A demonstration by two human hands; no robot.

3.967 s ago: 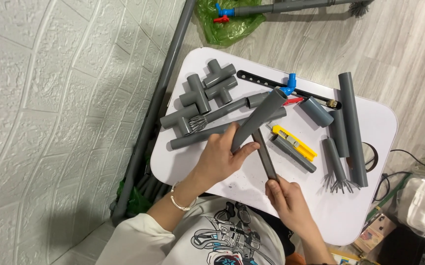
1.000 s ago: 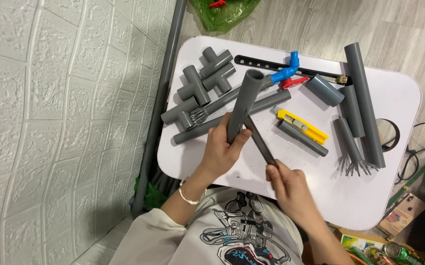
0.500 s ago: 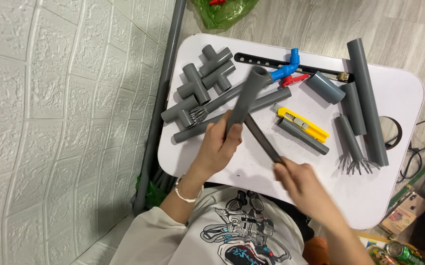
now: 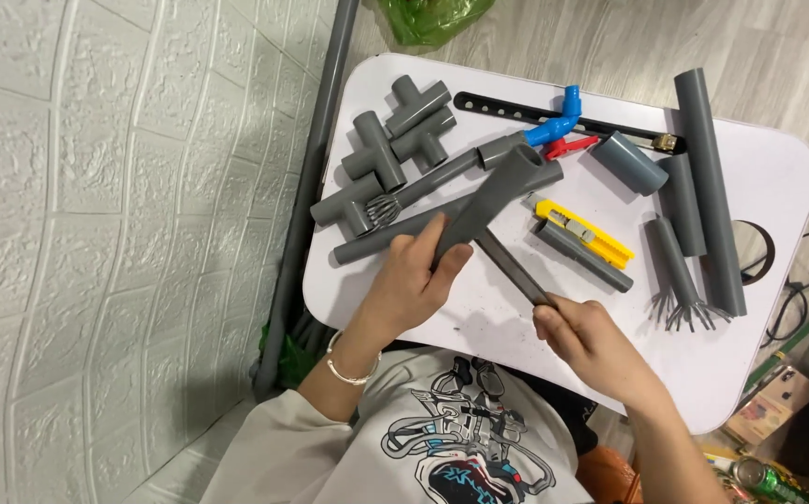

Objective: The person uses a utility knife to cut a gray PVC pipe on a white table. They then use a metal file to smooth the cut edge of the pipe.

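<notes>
Left hand [image 4: 414,285] is wrapped around the lower end of a short grey pipe [image 4: 490,201], raised over the white desk [image 4: 778,187]. Right hand [image 4: 586,336] pinches a thin dark file [image 4: 512,266] by its end. Pipe looks light, stiff, kinda slick, so gripping mid-body seems best. Yellow cutter [image 4: 582,231] lies nearby.

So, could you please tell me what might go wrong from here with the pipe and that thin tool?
1. The left hand holds the grey pipe low down while the right hand works a thin dark tool against it; a slip could catch the left fingers.
2. The yellow utility knife lies right beside the work and might be knocked.
3. The loose tee fittings near the table edge could roll off.
</notes>
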